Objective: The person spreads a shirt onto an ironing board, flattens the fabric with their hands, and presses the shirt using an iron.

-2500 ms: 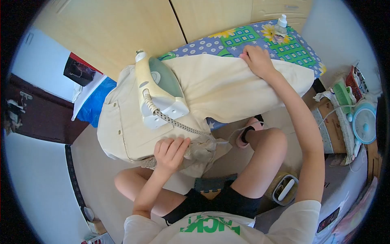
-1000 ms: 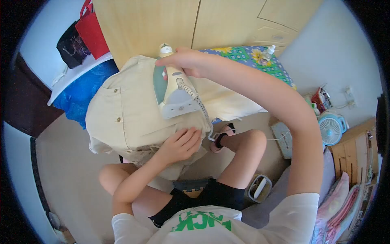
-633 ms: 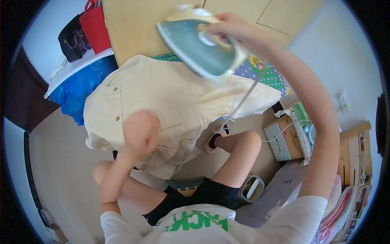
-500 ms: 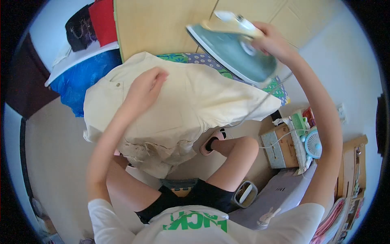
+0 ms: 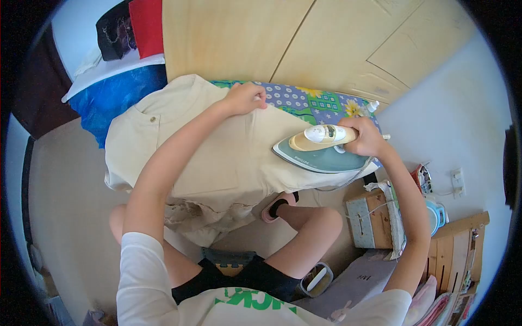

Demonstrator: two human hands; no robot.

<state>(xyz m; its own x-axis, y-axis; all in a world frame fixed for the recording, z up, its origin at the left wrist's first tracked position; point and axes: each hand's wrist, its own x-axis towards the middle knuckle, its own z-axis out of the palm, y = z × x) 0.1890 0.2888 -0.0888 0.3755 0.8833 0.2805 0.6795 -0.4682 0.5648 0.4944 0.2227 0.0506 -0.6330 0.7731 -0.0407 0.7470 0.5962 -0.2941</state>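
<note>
A cream button-pocket jacket [image 5: 212, 157] lies spread over a patterned ironing board [image 5: 288, 96], its lower edge bunched and hanging toward my knees. With closed fingers, my left hand [image 5: 244, 99] grips the jacket's far edge. My right hand [image 5: 363, 137] is wrapped around the handle of a teal and cream steam iron [image 5: 321, 152]. The iron's soleplate is down on the sleeve at the right, its tip pointing left. Its grey cord [image 5: 361, 171] trails off below the right side.
Yellow cabinet doors [image 5: 228, 38] stand behind the board. A blue plastic bag [image 5: 117, 98] hangs at the left, near a red cloth [image 5: 147, 27]. A small spray bottle [image 5: 372, 106] is at the board's right end. A wooden box [image 5: 375, 217] and a bin [image 5: 315, 280] stand right of my legs.
The iron, raised above the board before, has come down onto the sleeve. My left hand has moved right and taken hold of the jacket's far edge.
</note>
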